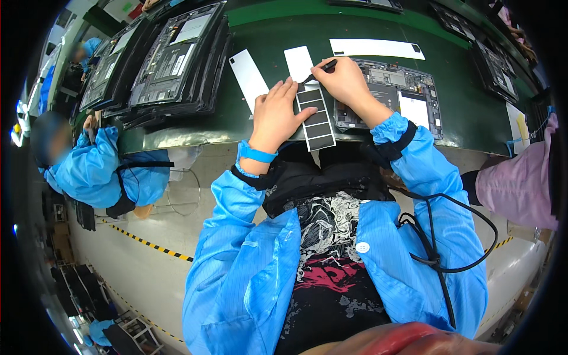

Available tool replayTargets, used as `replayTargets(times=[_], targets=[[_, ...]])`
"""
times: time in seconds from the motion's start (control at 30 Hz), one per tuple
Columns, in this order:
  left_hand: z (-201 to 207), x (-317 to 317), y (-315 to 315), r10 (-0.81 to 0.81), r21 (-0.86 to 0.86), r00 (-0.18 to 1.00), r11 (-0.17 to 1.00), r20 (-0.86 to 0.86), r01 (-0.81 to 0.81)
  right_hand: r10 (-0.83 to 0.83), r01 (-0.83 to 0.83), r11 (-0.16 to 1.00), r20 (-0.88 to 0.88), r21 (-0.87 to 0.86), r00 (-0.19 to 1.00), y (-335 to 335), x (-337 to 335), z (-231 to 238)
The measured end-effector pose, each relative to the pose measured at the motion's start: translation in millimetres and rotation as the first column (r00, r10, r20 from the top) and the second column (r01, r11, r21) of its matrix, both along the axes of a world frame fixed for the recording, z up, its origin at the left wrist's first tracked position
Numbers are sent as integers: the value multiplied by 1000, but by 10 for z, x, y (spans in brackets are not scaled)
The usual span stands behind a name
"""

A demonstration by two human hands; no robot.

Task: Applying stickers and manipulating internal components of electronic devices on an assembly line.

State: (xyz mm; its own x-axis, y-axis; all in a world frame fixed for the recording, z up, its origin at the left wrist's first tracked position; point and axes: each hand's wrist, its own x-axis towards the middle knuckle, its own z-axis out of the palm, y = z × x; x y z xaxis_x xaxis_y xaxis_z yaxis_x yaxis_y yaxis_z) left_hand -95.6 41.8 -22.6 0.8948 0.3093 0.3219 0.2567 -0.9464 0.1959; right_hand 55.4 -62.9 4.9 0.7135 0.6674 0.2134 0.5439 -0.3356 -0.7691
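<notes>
My right hand [346, 80] is closed on a slim black pointed tool [325, 67], its tip at the top end of a white strip of black rectangular stickers [313, 96]. I cannot tell whether the tool is tweezers or a pen. The strip's near end overhangs the table edge. Spread out beside it, my left hand [275, 118] rests its thumb on the stickers, fingers extended toward the tool tip. Under my right wrist lies an opened tablet-like device [384, 94] with its inner parts exposed.
White strips [247, 77] [297, 59] [378, 48] lie on the green table [260, 41]. Stacked opened devices [171, 65] stand at left; more devices [497, 71] lie at far right. A person in blue [100, 160] sits left, and a pink sleeve [518, 171] is at right.
</notes>
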Motion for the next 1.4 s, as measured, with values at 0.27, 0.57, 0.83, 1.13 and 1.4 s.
replayTargets(times=[0.27, 0.57, 0.83, 1.13, 1.4], targets=[[-74, -14, 17, -3, 4, 999, 1000, 42, 3, -48, 54, 997, -98, 58, 994, -1, -76, 6], [-88, -21, -19, 21, 95, 1000, 995, 19, -22, -9, 52, 985, -248, 167, 969, -7, -74, -22], [-97, 28, -95, 27, 205, 999, 978, 32, -33, 173, 87, 857, -443, 508, 880, -169, 45, -43], [554, 348, -64, -116, 29, 987, 992, -111, 120, -69, 333, 819, -495, 467, 866, -1860, 934, 245], [471, 1461, -984, -709, -449, 704, 640, -32, 624, 20, 322, 843, -622, 432, 783, -2069, 1461, -95]])
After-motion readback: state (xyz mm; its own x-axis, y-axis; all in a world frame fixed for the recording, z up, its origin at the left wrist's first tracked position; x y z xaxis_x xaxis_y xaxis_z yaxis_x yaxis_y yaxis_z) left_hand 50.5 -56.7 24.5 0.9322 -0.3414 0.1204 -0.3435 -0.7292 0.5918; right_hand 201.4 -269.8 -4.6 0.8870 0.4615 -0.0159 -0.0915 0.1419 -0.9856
